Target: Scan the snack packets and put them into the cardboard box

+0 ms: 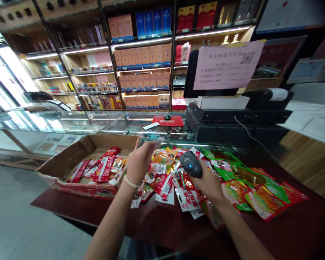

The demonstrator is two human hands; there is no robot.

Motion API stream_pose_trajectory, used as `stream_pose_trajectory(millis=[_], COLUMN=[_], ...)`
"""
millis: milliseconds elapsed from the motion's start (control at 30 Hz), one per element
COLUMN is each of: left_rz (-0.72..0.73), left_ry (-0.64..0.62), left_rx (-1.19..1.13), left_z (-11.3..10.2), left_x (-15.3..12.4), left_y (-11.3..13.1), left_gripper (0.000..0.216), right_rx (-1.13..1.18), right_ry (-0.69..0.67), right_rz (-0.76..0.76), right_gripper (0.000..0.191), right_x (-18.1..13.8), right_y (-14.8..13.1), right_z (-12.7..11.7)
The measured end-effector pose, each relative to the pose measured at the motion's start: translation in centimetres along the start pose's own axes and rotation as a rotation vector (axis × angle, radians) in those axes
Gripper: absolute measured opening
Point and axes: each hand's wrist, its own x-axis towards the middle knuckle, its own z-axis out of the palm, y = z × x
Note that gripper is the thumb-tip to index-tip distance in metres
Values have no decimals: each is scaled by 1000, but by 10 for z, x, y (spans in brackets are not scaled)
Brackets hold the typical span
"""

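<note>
Snack packets (164,187) lie heaped on the dark red surface (151,231), right of an open cardboard box (59,162), overlapping, mostly red, some orange or white. Green-edged packets (246,177) at the right end of the heap, some clear windows showing brown food. More red packets (105,169) lie inside the box, on its floor. Right hand (207,182) grips a black scanner (191,165), fingers wrapped round the handle, blue light lit on top; scanner is above the middle of the heap. Left hand (141,162) is raised over the heap's left side, just right of the box, pale band (131,181) on wrist. Left fingers blurred, bent forward, something pale at their tips; cannot tell whether it is held or what it is. Behind the heap: glass case (116,124) with red mat (176,121), mouse (167,117) on the mat, white slip (151,126) just beside it. Back right: monitor (191,77) with pink paper sign (227,65) across its front. Shelves of boxes (142,56) behind; another person (50,104) far left, at the glass case.
</note>
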Motion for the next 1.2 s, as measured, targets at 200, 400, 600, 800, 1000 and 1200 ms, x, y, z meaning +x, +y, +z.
stream_pose_trajectory(millis=[200, 400, 600, 800, 1000, 1200], left_rz=[-68, -52, 39, 196, 294, 336], left_ry=[111, -93, -151, -207, -307, -412], left_rx=[536, 499, 405, 223, 45, 69], left_z=[-79, -90, -65, 4, 107, 196], left_x=[13, 9, 5, 2, 2, 5], left_y=[-68, -123, -76, -23, -11, 0], left_gripper=[33, 51, 36, 35, 36, 45], right_rx=[-14, 77, 130, 255, 356, 346], right_ry=[-15, -24, 31, 146, 238, 299], right_rz=[38, 55, 94, 122, 137, 184], right_gripper=[51, 49, 52, 48, 47, 39], right_x=[1, 5, 10, 19, 29, 31], right_y=[0, 4, 4, 28, 57, 70], right_z=[3, 9, 3, -3, -10, -20])
